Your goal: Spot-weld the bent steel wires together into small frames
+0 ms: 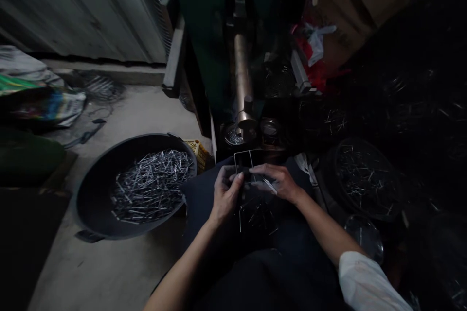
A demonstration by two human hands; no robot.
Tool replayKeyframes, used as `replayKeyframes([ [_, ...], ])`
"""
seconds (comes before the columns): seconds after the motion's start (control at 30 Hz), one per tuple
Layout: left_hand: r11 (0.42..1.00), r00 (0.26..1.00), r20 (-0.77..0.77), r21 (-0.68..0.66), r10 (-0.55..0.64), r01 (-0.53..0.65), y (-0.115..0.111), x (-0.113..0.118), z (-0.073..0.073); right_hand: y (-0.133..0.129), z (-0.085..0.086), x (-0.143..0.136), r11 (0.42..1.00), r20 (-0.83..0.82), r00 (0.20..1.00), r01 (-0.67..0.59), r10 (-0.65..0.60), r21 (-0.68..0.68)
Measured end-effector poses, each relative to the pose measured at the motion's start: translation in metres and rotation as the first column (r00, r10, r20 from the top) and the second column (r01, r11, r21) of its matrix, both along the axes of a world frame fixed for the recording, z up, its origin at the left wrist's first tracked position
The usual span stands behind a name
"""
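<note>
My left hand (225, 192) is closed, its thumb pressed over a thin U-bent metal wire (243, 152) that stands up above my fingers. One long leg of this wire runs down below the hand toward my lap. Close beside it, my right hand (280, 182) has its fingers curled round a few short metal rods (269, 184), and its fingertips come up to the bent wire. Whether those fingertips touch the wire I cannot tell. Loose thin metal pieces (259, 216) lie in the dark area below both hands.
A large black basin (82, 199) of short metal rods (153, 187) stands at left. Ahead, a metal cylinder (242, 68) juts from a green machine above a small dish (233, 135). At right is a dark container (365, 180) of wire pieces; a yellow crate (197, 153) sits behind the basin.
</note>
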State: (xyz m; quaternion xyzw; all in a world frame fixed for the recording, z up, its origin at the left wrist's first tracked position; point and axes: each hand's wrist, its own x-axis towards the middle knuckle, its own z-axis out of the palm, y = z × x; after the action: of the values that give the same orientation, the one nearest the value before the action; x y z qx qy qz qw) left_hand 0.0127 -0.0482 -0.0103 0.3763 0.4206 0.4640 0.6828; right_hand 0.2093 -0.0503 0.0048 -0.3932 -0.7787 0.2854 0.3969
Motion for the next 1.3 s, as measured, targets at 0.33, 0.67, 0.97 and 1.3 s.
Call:
replayKeyframes([
  [0.33, 0.998, 1.0, 0.009, 0.052, 0.027, -0.027, 0.014, -0.004, 0.001, 0.023, 0.002, -0.002, 0.998, -0.012, 0.999, -0.048, 0.048, 0.046],
  [0.67, 0.996, 0.999, 0.041, 0.077, 0.035, -0.039, 0.027, -0.001, 0.001, 0.033, 0.008, -0.003, 0.999, 0.014, 0.999, -0.039, 0.039, 0.019],
  [0.97, 0.996, 1.0, 0.008, 0.083, 0.024, -0.024, 0.033, -0.003, 0.003, 0.038, 0.005, -0.003, 0.999, 0.048, 0.998, 0.041, -0.04, -0.011],
  [1.3, 0.977, 0.988, -0.09, 0.184, 0.129, -0.111, 0.093, 0.006, 0.015, 0.073, 0.003, 0.001, 0.947, -0.132, 0.95, 0.255, -0.283, -0.195],
])
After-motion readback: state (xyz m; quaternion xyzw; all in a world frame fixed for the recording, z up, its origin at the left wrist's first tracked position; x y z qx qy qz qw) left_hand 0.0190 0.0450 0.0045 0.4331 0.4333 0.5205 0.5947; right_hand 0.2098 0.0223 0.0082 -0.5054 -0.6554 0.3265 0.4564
